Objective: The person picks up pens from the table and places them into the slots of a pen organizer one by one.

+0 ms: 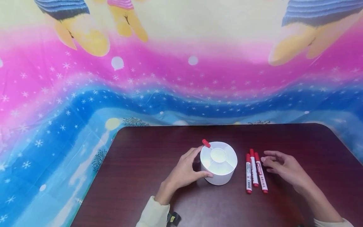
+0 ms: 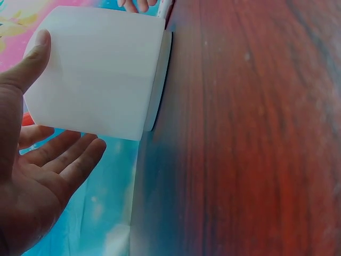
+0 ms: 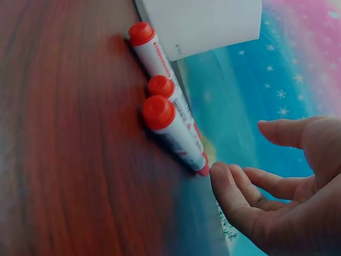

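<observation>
Markers [image 1: 254, 171], three: lay on the dark, glossy, wood-grained bench [image 1: 141, 157], just left of the nearer right hand [image 1: 287, 170], long axes running roughly away from the person; that hand's fingers were loosely bent, unladen. Barrels white, caps red. Holder [image 1: 219, 179], one: white, round, compartmented, its side gripped by the left hand [image 1: 185, 168]; a red cap [image 1: 206, 143] leaned past the rim
</observation>
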`<state>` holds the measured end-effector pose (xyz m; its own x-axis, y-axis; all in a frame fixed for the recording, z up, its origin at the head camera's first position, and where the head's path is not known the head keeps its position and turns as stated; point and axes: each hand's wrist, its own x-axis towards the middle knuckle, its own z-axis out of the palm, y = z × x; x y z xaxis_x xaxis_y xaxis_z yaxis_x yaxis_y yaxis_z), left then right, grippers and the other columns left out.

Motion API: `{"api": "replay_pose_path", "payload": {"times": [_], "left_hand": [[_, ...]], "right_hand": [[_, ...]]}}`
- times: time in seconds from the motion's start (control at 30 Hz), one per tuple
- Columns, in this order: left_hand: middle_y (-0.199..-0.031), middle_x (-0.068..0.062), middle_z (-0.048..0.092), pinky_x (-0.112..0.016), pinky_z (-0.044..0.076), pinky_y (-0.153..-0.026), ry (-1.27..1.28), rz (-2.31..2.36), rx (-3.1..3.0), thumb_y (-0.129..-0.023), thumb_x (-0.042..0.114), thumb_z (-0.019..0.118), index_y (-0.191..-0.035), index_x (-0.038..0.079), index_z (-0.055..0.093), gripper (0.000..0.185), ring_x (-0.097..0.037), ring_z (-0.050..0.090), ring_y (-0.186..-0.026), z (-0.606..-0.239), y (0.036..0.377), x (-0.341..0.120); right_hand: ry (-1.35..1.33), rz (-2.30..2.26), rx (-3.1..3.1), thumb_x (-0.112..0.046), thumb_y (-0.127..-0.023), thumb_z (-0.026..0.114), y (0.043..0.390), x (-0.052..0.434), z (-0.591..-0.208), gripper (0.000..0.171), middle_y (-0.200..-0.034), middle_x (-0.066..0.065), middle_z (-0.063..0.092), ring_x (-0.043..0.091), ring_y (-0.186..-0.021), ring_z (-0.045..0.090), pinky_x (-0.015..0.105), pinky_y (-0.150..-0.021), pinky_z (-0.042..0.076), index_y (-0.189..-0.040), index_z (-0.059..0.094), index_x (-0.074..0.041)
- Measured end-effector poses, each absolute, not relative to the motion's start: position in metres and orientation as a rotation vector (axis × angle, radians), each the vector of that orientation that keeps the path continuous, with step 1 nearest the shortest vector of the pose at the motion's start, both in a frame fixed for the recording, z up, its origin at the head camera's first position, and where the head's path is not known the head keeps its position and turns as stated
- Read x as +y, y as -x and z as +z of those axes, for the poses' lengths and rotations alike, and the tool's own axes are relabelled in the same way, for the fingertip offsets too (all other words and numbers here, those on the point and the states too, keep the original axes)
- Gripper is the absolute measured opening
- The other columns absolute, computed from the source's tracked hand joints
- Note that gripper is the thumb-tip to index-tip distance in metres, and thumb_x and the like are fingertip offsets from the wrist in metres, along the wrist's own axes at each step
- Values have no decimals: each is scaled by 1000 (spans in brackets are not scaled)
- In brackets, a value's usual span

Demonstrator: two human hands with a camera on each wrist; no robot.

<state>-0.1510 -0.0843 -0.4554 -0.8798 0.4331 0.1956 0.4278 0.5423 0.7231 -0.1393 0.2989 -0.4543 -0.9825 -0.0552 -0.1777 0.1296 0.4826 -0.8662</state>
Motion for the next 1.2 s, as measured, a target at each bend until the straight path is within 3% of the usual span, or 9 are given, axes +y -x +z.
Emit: {"api": "replay_pose_path", "payload": {"times": [0.2, 0.47, 0.67, 0.87, 1.2], "left_hand": [[-145, 3, 61, -34, 59, -108, -763, 1290, 2752, -78, 49, 96, -165, 28, 43, 104, -14, 62, -129, -454, 151, -85], [-145, 2, 62, -35, 58, -110, -766, 1298, 2756, -77, 49, 96, -165, 27, 43, 105, -14, 62, -129, -454, 152, -85], [-146, 2, 61, -35, 58, -110, -769, 1297, 2750, -78, 49, 96, -165, 27, 42, 105, -14, 62, -131, -454, 152, -85], [-146, 1, 61, -34, 58, -110, -774, 1300, 2752, -78, 49, 96, -165, 27, 42, 105, -15, 63, -131, -456, 151, -85], [-146, 1, 61, -30, 58, -109, -774, 1300, 2746, -79, 48, 96, -165, 26, 42, 105, -14, 64, -131, -459, 152, -84]], "right_hand": [[-91, -1423, 2544, -33, -107, 68, 141, 304, -459, 73, -137, 33, 62, 7, -100, 72, 31, -83, 67, -156, 41, 14], [-132, -1375, 2504, -30, -104, 74, 144, 305, -463, 77, -136, 37, 62, 17, -102, 74, 33, -80, 67, -155, 39, 16], [-143, -1325, 2538, -32, -98, 82, 147, 303, -466, 82, -134, 37, 64, 21, -100, 75, 33, -76, 67, -153, 43, 16], [-121, -1273, 2581, -30, -96, 84, 148, 301, -466, 78, -128, 34, 69, 20, -95, 75, 33, -73, 67, -149, 50, 14], [-124, -1243, 2573, -18, -92, 86, 151, 294, -468, 70, -117, 25, 73, 20, -89, 73, 35, -70, 67, -144, 53, 14]]}}
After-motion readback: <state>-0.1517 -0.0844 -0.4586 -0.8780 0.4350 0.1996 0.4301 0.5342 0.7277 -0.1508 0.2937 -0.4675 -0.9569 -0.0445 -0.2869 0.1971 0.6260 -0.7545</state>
